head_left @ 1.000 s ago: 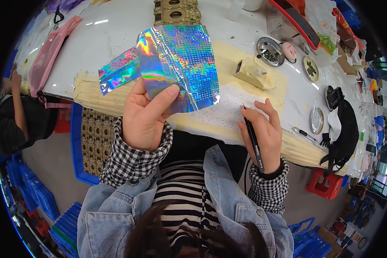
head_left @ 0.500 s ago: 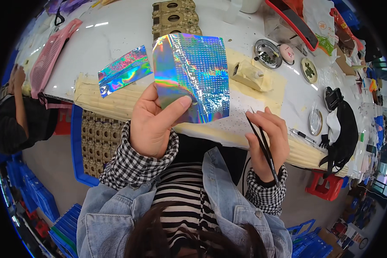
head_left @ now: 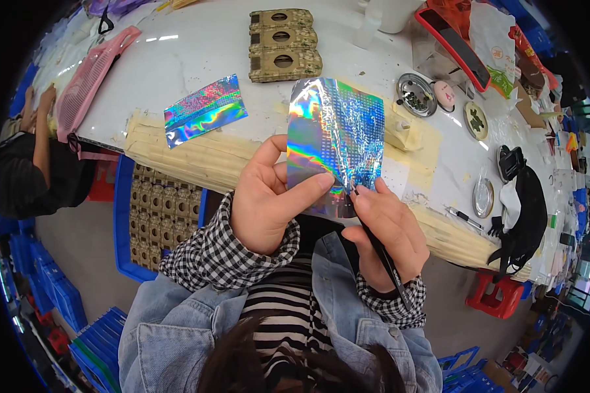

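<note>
Left hand (head_left: 267, 204): While its thumb lies flat on the front, the fingers go behind, pinching the sheet (head_left: 357, 124) at its lower left part.
Sheet: rainbow foil with rows of small marks, raised over the near edge of the table (head_left: 144, 72), partly covering the yellowish block (head_left: 405, 133).
Right hand (head_left: 392, 237): closed around the tweezers (head_left: 381, 254), just beside the sheet's lower right part.
Tweezers: black, slanting up and leftward to the sheet; cannot tell whether the tips nip anything.
Second foil (head_left: 206, 112): smaller, lying on the table left of the sheet, apart from both hands.
Camo cases (head_left: 285, 49): three in a row on the table beyond the sheet, each with a round hole.
Crate (head_left: 120, 223): blue, below the table edge at left, holding rows of similar cases.
Table's right side: a round metal dish (head_left: 408, 105) holding dark bits, a pink round thing (head_left: 444, 95) just beside it, a pen (head_left: 465, 218), and a black cloth (head_left: 530, 219).
Far left: a co-worker's arm (head_left: 42, 141) near a pink mesh basket (head_left: 88, 92).
</note>
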The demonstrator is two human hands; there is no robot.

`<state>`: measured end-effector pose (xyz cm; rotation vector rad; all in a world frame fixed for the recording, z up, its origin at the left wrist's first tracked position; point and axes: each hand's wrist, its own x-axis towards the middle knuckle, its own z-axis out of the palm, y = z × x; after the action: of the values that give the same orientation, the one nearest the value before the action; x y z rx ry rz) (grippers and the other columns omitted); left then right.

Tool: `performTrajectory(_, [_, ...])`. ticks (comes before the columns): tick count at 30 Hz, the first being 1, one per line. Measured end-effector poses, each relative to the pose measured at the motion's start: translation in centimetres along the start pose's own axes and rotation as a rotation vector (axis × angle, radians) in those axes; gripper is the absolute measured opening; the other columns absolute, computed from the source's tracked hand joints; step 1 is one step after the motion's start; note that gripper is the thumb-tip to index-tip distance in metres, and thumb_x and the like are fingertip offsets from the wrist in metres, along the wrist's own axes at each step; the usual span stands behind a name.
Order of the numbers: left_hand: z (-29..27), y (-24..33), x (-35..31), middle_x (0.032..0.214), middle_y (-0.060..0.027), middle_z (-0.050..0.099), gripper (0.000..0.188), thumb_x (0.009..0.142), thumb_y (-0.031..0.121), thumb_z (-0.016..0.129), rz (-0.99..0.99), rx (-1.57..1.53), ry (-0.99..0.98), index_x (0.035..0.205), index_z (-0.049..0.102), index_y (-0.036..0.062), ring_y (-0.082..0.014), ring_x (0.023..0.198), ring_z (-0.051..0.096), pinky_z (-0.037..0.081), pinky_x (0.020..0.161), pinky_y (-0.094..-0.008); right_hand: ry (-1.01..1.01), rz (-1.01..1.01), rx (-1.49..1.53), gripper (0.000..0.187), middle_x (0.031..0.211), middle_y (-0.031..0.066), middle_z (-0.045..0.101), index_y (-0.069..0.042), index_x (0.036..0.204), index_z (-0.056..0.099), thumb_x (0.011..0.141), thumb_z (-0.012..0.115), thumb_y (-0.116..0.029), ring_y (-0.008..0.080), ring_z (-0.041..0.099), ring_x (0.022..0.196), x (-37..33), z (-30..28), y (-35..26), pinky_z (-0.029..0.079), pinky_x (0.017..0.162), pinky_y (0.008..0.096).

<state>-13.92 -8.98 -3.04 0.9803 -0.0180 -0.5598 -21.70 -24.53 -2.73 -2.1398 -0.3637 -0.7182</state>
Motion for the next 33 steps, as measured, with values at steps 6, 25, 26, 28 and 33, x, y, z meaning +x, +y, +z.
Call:
performTrajectory(6, [-0.1, -0.2, 0.0, 0.103, -0.0131, 0.064, 0.04, 0.084, -0.007, 0.06, 0.009, 0.021, -0.02, 0.118, 0.04, -0.0008, -0.0156, 0.094, 0.063, 0.052, 0.082, -0.027, 0.009, 0.012, -0.006, 0.042, 0.095, 0.0141, 0.066, 0.001, 0.108, 0.062, 0.07, 0.077, -0.006, 0.0289, 0.065, 0.094, -0.1, 0.2, 0.2, 0.051, 0.089, 0.0446])
performTrajectory(25, [-0.1, -0.3, -0.1, 0.104, -0.0135, 0.065, 0.041, 0.084, -0.007, 0.059, 0.049, 0.028, -0.032, 0.119, 0.039, -0.0009, -0.0156, 0.096, 0.063, 0.051, 0.084, -0.0277, -0.002, 0.093, -0.016, 0.04, 0.098, 0.0147, 0.066, 0.002, 0.108, 0.062, 0.071, 0.076, -0.001, 0.0266, 0.066, 0.09, 0.0, 0.0, -0.3, 0.052, 0.089, 0.0436])
performTrajectory(26, [-0.1, -0.4, 0.0, 0.104, -0.0131, 0.065, 0.041, 0.084, -0.007, 0.059, 0.033, 0.011, -0.031, 0.119, 0.039, -0.0009, -0.0155, 0.096, 0.063, 0.051, 0.084, -0.0277, 0.006, 0.092, -0.009, 0.04, 0.098, 0.0147, 0.066, 0.002, 0.108, 0.062, 0.071, 0.076, -0.002, 0.0267, 0.066, 0.09, 0.0, 0.0, -0.3, 0.052, 0.09, 0.0433])
performTrajectory(28, [-0.1, -0.4, 0.1, 0.105, -0.0125, 0.064, 0.041, 0.084, -0.007, 0.06, 0.003, -0.017, -0.027, 0.119, 0.039, -0.0007, -0.0154, 0.096, 0.063, 0.051, 0.085, -0.0279, 0.023, 0.091, 0.004, 0.038, 0.098, 0.0148, 0.066, 0.002, 0.107, 0.062, 0.072, 0.076, -0.004, 0.0267, 0.066, 0.09, -0.2, -0.1, -0.2, 0.052, 0.09, 0.0429])
performTrajectory(33, [-0.3, -0.1, 0.2, 0.107, -0.0111, 0.062, 0.042, 0.083, -0.007, 0.06, -0.06, -0.077, -0.017, 0.12, 0.04, -0.0004, -0.0154, 0.099, 0.061, 0.049, 0.088, -0.0288, 0.177, 0.064, 0.018, 0.033, 0.097, 0.017, 0.067, 0.003, 0.111, 0.057, 0.091, 0.057, -0.024, 0.03, 0.066, 0.091, -1.0, -0.3, 0.7, 0.05, 0.09, 0.0426])
